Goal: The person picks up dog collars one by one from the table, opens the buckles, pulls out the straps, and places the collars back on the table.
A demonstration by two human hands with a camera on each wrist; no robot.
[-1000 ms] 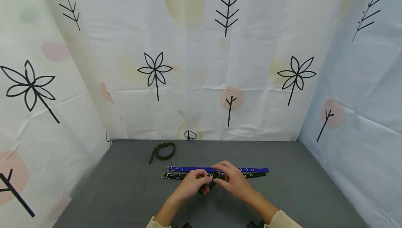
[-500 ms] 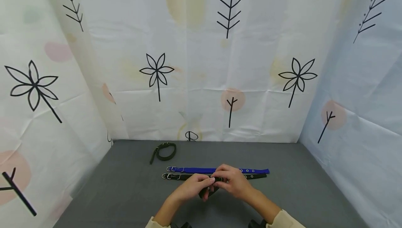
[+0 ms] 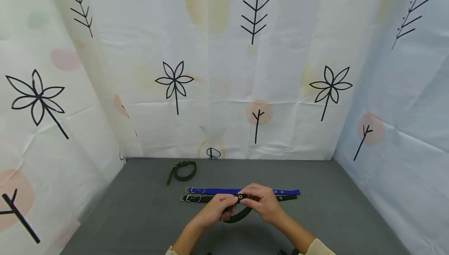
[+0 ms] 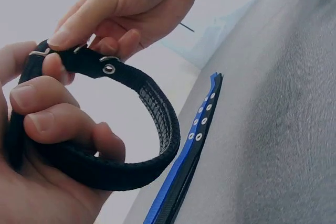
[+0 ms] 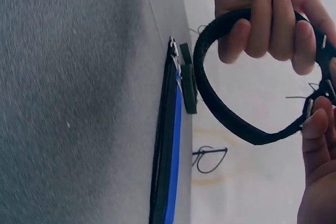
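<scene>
Both hands hold a black collar (image 3: 240,216) bent into a loop, above the table in front of two flat collars. My left hand (image 3: 217,207) has its fingers curled round the band, as the left wrist view shows closely. With thumb and fingers my right hand (image 3: 264,204) pinches the strap by the metal buckle parts. A metal-rimmed eyelet (image 4: 108,68) and a metal keeper show on the strap in that view. The loop hangs below the fingers, and its inner face shows a textured lining (image 4: 155,111). Part of the buckle is hidden behind fingertips.
Behind the hands, a blue collar (image 3: 221,190) and a black collar (image 3: 193,198) lie straight, side by side, on the grey table (image 3: 140,216). A coiled dark green collar (image 3: 186,177) lies at the back left. Patterned white cloth (image 3: 224,126) walls the table's back and sides.
The held collar has turned between the fingers, and its loop now shows wider below the hands. The right hand has shifted slightly right. The collars on the table have not moved.
</scene>
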